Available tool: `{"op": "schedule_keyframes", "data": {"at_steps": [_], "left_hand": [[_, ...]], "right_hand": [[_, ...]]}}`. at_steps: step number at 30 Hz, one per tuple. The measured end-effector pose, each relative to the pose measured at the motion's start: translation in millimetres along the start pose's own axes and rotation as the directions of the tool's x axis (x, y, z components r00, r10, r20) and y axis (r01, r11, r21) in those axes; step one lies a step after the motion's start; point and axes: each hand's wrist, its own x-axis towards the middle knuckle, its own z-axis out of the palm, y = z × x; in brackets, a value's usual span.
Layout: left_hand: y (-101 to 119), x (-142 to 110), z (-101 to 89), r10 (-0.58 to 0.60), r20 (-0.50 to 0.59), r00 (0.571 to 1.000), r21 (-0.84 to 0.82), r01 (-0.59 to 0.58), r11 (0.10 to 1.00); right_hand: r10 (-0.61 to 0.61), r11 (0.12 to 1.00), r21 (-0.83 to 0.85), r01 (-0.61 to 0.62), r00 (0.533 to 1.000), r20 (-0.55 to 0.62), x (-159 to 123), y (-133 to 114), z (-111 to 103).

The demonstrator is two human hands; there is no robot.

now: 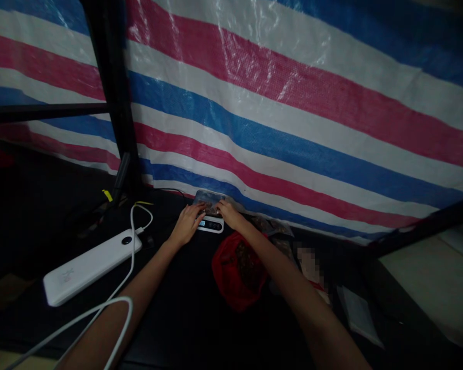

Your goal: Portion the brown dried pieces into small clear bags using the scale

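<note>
A clear plastic bag (210, 197) with brown pieces inside lies over a small white digital scale (212, 225) with a lit display, near the striped sheet. My left hand (187, 222) grips the bag's left side, its thumb close to the scale's display. On the other side, my right hand (230, 215) has its bent fingers on the bag's right edge. Below my right forearm sits an open red bag (231, 280) holding more dark brown pieces. The exact hold of the fingertips is small and dim.
A white power bank (88, 267) with a white cable (132, 241) lies at left, the cable looping over my left forearm. More clear bags (278, 227) and a flat clear packet (358, 314) lie at right. A striped plastic sheet (254, 118) and dark frame post (110, 77) stand behind.
</note>
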Motion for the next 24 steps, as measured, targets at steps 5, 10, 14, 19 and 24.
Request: {"op": "schedule_keyframes", "data": {"at_steps": [5,10,14,19,24], "left_hand": [[4,1,1.6,-0.007,-0.053,0.999,0.061,0.010,0.998],[3,4,2.5,-0.013,-0.058,0.998,0.069,0.017,0.997],[2,5,2.6,-0.020,-0.061,0.998,0.055,0.023,0.998],[3,5,0.0,-0.011,-0.119,0.993,0.023,0.014,1.000],[3,5,-2.0,-0.066,-0.212,0.975,-0.019,0.063,0.998]], "right_hand": [[-0.028,1.000,-0.016,0.028,0.997,-0.066,-4,2,1],[-0.033,0.999,-0.031,0.030,0.996,-0.082,-9,4,-4],[-0.037,0.999,0.010,0.039,0.992,-0.122,-13,11,-5],[0.001,0.996,0.085,0.015,0.982,-0.186,-18,14,-13],[-0.069,0.988,0.125,0.095,0.979,-0.193,-41,-28,-54]]}}
